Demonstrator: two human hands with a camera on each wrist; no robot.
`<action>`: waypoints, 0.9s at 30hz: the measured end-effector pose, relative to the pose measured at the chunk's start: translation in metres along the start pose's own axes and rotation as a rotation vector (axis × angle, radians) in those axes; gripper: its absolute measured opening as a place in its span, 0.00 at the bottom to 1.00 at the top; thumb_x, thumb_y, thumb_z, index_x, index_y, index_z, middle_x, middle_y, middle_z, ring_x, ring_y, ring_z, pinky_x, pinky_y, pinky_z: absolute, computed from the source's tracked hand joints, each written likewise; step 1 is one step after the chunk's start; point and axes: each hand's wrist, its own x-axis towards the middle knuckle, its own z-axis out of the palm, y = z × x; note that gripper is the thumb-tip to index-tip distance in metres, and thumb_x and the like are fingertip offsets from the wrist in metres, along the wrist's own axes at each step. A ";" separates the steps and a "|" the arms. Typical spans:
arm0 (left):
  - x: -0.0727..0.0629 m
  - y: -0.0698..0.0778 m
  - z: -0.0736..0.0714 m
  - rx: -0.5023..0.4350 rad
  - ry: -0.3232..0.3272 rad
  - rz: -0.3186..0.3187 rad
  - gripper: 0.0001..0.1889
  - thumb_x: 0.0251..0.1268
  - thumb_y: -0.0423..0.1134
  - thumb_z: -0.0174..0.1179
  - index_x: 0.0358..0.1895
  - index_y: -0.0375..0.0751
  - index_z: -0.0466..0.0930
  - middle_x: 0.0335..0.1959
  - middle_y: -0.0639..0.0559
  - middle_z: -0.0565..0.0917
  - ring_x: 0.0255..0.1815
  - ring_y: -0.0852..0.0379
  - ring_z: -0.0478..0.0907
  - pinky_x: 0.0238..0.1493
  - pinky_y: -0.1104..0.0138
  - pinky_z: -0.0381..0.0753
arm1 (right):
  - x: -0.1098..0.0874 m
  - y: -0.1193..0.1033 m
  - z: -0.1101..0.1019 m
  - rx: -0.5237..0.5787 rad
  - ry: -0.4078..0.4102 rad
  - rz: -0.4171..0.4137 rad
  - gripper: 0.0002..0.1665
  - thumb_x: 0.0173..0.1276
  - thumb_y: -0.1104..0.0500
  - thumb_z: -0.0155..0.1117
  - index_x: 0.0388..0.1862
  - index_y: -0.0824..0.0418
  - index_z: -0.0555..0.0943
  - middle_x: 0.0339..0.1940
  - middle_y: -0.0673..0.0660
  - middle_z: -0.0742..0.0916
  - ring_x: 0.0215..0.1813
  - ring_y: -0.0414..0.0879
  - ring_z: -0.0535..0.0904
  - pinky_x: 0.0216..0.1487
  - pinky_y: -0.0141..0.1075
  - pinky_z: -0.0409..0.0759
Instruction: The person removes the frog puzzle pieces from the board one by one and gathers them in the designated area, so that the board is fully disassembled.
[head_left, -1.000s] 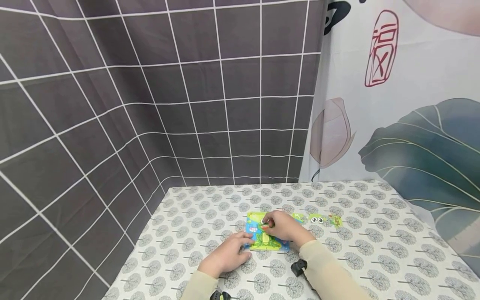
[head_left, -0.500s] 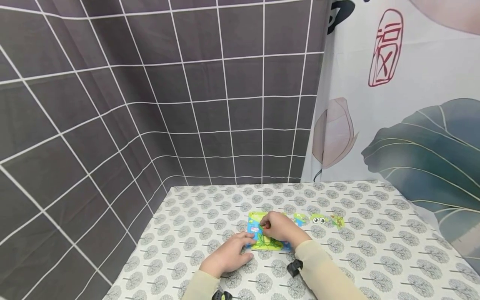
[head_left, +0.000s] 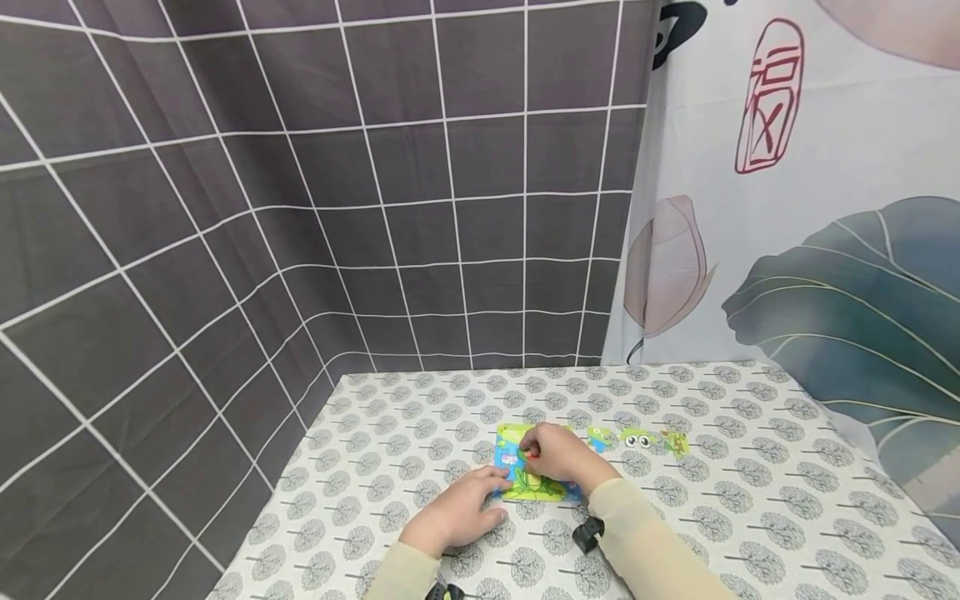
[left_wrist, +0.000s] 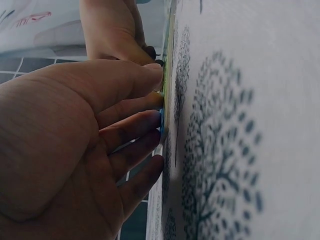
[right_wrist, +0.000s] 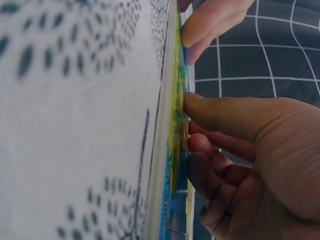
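Observation:
A flat frog jigsaw puzzle (head_left: 501, 460), blue, yellow and green, lies on the cloth-covered table. My left hand (head_left: 459, 507) rests at its left edge, the fingers fairly straight and their tips touching the board, as the left wrist view also shows. Over the middle of the picture, my right hand (head_left: 558, 457) has curled fingers and thumb down on a puzzle piece (head_left: 532, 455) with some red on it. The right wrist view shows the thumb and fingertips against the puzzle's surface. My right hand hides most of that piece and the board's upper right.
Right of the board lie loose puzzle pieces in a row: a blue and green one (head_left: 597, 439), one with two big eyes (head_left: 637, 440) and a green and brown one (head_left: 677, 442). A grid-patterned curtain (head_left: 420, 233) hangs behind the tree-print tablecloth (head_left: 757, 500).
My right hand has lowered slightly onto the picture with the reddish piece, its fingers now covering more of it. The left hand stays at the board's edge. The view has shifted slightly.

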 end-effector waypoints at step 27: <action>0.001 0.000 0.002 0.012 0.009 0.022 0.24 0.73 0.45 0.64 0.70 0.48 0.80 0.76 0.55 0.72 0.76 0.52 0.68 0.77 0.54 0.69 | 0.008 0.000 -0.001 0.142 -0.007 0.057 0.19 0.52 0.68 0.80 0.40 0.57 0.81 0.28 0.49 0.81 0.29 0.44 0.76 0.34 0.38 0.78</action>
